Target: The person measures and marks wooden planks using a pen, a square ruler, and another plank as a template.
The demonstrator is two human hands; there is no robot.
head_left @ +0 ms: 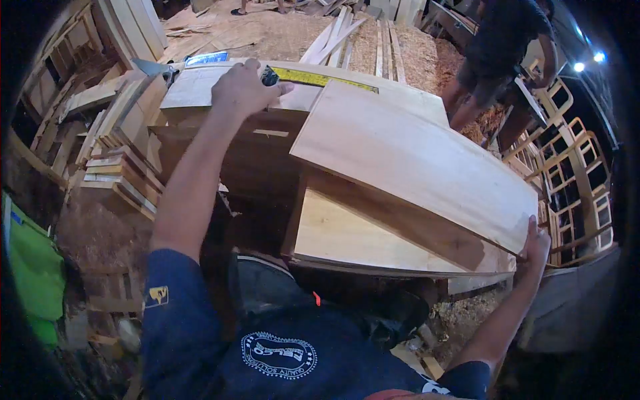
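A pale, wide wooden board (413,157) lies slantwise over an open-fronted wooden box-like structure (360,233). My right hand (535,243) grips the board's near right corner, with the fingers round its end. At the far left, my left hand (243,90) is closed over a tape measure (270,76), whose dark case shows between thumb and forefinger and is partly hidden. Its yellow blade (327,79) runs right along the wooden top (417,100). The board's left end comes close to the blade. A blue-and-white packet (207,59) lies just beyond my left hand.
Stacked wood pieces (123,177) stand at the left. Long strips (337,37) lie on the sawdust-covered floor behind. A person in dark clothes (507,47) works at the upper right, near slatted wooden frames (573,170). A green cloth-like item (33,267) is at far left.
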